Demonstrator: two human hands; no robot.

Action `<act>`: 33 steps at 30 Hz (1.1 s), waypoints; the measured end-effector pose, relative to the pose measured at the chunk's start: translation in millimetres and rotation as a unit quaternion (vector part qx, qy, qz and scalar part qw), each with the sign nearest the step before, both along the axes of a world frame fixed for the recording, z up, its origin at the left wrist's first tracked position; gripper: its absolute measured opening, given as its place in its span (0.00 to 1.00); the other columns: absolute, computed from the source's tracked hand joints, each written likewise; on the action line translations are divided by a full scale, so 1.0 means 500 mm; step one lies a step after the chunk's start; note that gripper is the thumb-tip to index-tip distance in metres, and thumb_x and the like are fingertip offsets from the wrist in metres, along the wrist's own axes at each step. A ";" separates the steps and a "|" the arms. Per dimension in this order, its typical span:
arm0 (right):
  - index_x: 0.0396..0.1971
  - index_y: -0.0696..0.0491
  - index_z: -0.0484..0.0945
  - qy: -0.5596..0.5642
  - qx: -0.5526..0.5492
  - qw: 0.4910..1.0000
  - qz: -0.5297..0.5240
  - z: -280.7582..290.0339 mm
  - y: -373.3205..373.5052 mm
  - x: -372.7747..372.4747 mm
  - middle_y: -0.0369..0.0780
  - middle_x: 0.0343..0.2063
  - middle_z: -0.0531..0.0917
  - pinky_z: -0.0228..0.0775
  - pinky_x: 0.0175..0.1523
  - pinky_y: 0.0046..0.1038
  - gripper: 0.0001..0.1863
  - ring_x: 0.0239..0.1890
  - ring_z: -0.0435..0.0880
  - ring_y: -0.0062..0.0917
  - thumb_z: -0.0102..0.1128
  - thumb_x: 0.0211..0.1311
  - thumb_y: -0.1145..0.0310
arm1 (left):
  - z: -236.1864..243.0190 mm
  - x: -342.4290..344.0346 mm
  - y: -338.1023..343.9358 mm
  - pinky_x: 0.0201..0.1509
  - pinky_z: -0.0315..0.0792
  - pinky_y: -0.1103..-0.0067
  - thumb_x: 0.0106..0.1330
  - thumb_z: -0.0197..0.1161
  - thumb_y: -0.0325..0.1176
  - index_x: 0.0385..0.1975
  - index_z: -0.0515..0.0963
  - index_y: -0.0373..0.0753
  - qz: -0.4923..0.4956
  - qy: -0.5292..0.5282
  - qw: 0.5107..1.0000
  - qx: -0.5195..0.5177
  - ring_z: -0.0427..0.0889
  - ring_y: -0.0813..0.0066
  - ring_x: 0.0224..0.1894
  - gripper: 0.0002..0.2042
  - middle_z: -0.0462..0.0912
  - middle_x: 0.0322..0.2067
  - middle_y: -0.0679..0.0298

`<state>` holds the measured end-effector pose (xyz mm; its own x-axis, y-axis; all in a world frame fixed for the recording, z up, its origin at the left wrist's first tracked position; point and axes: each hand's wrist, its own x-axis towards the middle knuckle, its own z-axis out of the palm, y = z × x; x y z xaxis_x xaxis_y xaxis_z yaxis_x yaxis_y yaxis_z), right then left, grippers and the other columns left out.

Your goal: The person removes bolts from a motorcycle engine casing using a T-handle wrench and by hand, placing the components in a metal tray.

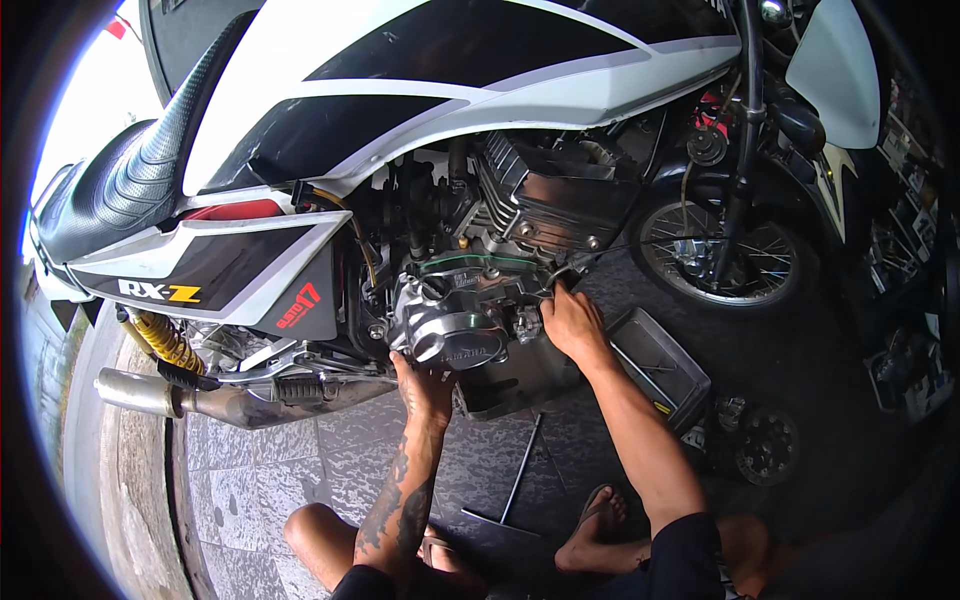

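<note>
A silver engine side cover (455,325) sits against the engine of a white and black motorcycle (390,110). Along its upper edge runs a thin green line (470,260), perhaps a gasket. From below, my left hand (425,388) grips the cover, thumb at its rear lower side and the other fingers partly hidden beneath. My right hand (575,322) is closed at the cover's front edge, its fingertips near a small dark metal part; what they pinch is hidden. Above the cover rises the finned cylinder (550,190).
A T-handle wrench (520,475) lies on the tiled floor between my feet. To the right stands a grey tray (690,375) with tools inside, near a round dark metal part (768,445). The exhaust pipe (240,405) runs low at left; the front wheel (725,260) is at right.
</note>
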<state>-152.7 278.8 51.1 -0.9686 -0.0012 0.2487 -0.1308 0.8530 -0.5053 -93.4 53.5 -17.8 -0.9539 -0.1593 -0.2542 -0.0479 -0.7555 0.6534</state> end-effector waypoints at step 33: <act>0.48 0.58 0.68 -0.052 -0.038 0.998 -0.027 0.000 -0.008 0.031 0.58 0.33 0.79 0.67 0.48 0.47 0.21 0.40 0.77 0.52 0.45 0.60 0.59 | 0.014 0.023 -0.014 0.60 0.62 0.55 0.68 0.28 0.57 0.62 0.55 0.46 -0.016 -0.017 0.995 -0.100 0.62 0.57 0.61 0.28 0.64 0.59 0.58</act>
